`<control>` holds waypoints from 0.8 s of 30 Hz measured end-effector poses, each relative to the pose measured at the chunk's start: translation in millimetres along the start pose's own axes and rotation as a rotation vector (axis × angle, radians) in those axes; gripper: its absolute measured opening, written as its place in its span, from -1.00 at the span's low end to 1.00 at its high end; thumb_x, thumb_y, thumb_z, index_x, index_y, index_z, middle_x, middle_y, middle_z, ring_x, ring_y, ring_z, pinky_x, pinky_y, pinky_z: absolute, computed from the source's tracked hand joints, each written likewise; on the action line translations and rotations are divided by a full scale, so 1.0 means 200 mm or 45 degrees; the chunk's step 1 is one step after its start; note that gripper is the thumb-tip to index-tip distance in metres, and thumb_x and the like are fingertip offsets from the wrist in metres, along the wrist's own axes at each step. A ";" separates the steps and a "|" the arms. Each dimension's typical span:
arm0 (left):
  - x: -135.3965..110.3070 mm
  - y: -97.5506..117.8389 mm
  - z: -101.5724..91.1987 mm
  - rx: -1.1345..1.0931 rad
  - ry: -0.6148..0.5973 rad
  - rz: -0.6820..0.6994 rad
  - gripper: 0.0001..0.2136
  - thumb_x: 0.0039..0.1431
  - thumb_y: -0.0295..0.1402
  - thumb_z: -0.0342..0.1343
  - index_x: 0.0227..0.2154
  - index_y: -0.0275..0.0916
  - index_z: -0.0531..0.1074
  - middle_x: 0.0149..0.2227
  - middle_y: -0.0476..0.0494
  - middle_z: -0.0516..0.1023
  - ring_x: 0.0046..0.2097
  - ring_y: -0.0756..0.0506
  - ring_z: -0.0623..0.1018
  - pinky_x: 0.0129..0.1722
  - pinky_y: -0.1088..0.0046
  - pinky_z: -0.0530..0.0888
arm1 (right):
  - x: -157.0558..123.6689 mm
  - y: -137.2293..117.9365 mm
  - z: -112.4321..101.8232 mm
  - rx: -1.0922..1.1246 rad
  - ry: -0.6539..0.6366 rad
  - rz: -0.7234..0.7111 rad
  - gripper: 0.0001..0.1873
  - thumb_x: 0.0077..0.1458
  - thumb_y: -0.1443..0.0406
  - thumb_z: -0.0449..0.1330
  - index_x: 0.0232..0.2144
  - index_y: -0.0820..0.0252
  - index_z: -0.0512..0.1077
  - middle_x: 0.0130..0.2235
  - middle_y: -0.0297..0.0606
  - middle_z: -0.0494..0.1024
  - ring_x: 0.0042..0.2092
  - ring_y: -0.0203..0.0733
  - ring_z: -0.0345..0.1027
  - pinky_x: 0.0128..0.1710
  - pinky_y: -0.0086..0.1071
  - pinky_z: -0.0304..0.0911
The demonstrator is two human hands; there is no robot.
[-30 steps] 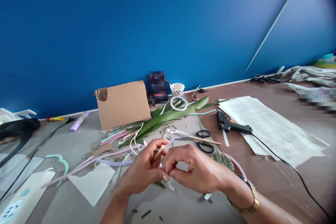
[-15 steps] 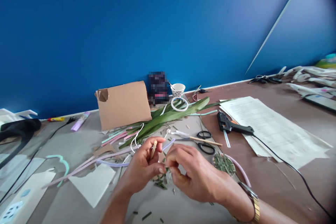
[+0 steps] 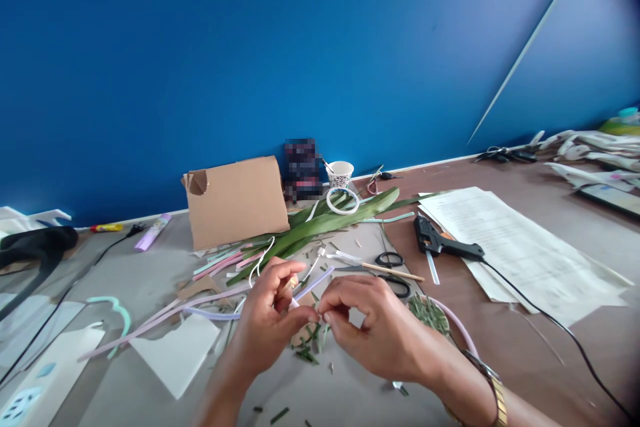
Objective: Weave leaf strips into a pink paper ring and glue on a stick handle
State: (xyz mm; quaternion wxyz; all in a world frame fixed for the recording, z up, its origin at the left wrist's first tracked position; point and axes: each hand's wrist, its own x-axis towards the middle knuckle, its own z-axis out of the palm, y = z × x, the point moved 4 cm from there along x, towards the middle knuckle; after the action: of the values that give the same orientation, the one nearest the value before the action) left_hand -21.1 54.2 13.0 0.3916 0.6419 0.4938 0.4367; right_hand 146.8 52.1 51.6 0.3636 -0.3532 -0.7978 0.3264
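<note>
My left hand [image 3: 267, 320] is half curled, its thumb tip meeting the fingertips of my right hand. Something small and yellowish [image 3: 294, 280] shows at its curled fingers; whether it is a ring or a held piece I cannot tell. My right hand [image 3: 373, 327] pinches thumb and forefinger together; whatever is in the pinch is too small to make out. Just below the fingertips lie cut green leaf bits [image 3: 306, 350] over a small brown piece. Beside my right wrist is a round piece covered with green leaf strips [image 3: 429, 315].
Behind my hands lie scissors [image 3: 395, 273], a wooden stick [image 3: 393, 271], long green leaves [image 3: 330, 223] and a white ring [image 3: 343, 201]. A black glue gun [image 3: 445, 240] touches papers [image 3: 520, 240] at right. Cardboard [image 3: 237, 203], a paper cup [image 3: 341, 175] and a power strip [image 3: 43, 373] stand around.
My left thumb has come up to the right fingertips. The yellowish thing at my left fingers shows less. My right forearm has shifted slightly right, uncovering a small white scrap below it.
</note>
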 end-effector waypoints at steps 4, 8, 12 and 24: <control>-0.02 0.01 -0.01 0.251 -0.003 0.179 -0.57 0.01 -0.26 0.29 -0.03 -0.05 0.36 -0.18 -0.05 0.31 -0.36 0.02 0.34 -0.46 0.56 0.34 | 0.00 0.00 0.01 -0.016 -0.059 0.123 -0.83 -0.09 0.50 0.08 -0.59 0.19 0.35 -0.57 -0.40 0.39 -0.53 -0.37 0.18 -0.51 -0.49 0.06; -0.03 0.06 -0.03 0.457 0.028 0.367 -0.61 0.06 -0.28 0.25 -0.03 -0.06 0.34 -0.16 -0.08 0.36 -0.35 0.00 0.38 -0.48 0.55 0.37 | 0.00 0.01 0.01 -0.012 -0.091 0.185 -0.83 -0.08 0.50 0.07 -0.58 0.19 0.36 -0.58 -0.43 0.37 -0.53 -0.40 0.13 -0.54 -0.51 0.03; -0.03 0.09 -0.03 0.594 0.011 0.522 -0.59 0.11 -0.31 0.21 0.02 -0.08 0.27 -0.15 -0.11 0.37 -0.35 -0.02 0.41 -0.44 0.50 0.40 | 0.00 0.02 0.01 -0.013 -0.122 0.204 -0.83 -0.09 0.51 0.07 -0.59 0.19 0.33 -0.59 -0.45 0.31 -0.54 -0.40 0.05 -0.56 -0.50 -0.01; -0.05 0.09 -0.03 0.603 0.052 0.640 -0.51 0.08 -0.19 0.22 0.07 -0.06 0.23 -0.17 -0.11 0.37 -0.41 0.00 0.38 -0.47 0.50 0.37 | -0.01 0.07 0.05 0.434 -0.303 0.561 -0.87 -0.14 0.50 0.07 -0.57 0.23 0.36 -0.62 -0.50 0.21 -0.58 -0.45 -0.04 -0.64 -0.56 -0.11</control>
State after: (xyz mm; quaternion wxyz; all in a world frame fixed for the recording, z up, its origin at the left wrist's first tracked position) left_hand -22.9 41.2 30.4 0.1019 0.8077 0.4156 0.4057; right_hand 145.2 55.6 34.6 0.2418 -0.4111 -0.6728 0.5656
